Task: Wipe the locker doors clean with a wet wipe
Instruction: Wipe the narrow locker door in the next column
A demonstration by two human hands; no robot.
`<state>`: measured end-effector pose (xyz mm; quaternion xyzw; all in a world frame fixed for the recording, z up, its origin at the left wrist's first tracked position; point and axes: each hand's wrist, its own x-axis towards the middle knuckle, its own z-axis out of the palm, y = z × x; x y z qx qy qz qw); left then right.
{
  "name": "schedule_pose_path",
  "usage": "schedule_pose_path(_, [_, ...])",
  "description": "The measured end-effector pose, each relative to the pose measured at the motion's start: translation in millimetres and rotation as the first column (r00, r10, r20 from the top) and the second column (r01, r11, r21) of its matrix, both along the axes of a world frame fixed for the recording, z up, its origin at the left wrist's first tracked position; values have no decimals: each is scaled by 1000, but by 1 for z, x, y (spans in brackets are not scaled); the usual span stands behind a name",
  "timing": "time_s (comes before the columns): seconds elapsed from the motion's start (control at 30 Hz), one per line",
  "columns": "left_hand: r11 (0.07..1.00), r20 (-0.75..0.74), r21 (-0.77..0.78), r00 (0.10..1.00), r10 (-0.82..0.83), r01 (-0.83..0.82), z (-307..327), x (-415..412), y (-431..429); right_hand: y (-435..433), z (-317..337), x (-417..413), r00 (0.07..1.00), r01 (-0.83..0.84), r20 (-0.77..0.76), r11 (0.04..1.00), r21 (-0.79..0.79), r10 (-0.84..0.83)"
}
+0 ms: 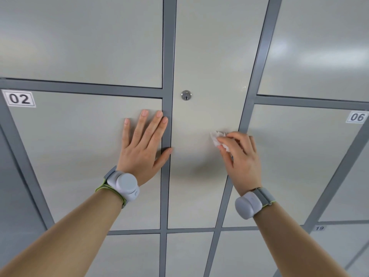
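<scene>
right hand grip pinching wet wipe against middle locker door; left hand spread flat on door 02.

Pale beige-grey locker doors sit in a darker grey frame; number labels are white with black digits; the wipe is white; wrist bands are light grey, edged lime green.

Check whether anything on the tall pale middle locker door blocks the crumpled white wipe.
Mostly clear. The right hand presses the crumpled white wipe onto the tall pale middle locker door. Only the round silver keyhole lock sits above it, and the thumb of the left hand reaches the door's left edge.
</scene>
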<state>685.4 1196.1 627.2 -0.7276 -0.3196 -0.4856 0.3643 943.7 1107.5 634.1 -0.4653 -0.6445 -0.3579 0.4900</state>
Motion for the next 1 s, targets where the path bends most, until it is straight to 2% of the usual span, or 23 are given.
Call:
schedule_pose_path(0.3, [1000,-2,-5,1000,-2,2,0,-1,1,-2,-40,-19,964,11,265,995,-102,16])
schedule_pose_path(0.5, [1000,-7,-7,1000,1,-1,-1,-1,1,-2,-49,-16,928,21,370,991,-129,29])
schedule_pose_path(0.6, [1000,-9,-9,1000,-2,2,0,-1,1,-4,-37,-14,943,29,332,994,-107,9])
schedule_pose_path(0.8, [1000,-2,2,1000,1,-1,0,0,0,-3,0,-10,994,58,91,996,68,-64])
schedule_pose_path(1.0, [1000,-1,1,1000,0,0,0,0,0,3,-7,-17,998,-13,64,1000,12,12])
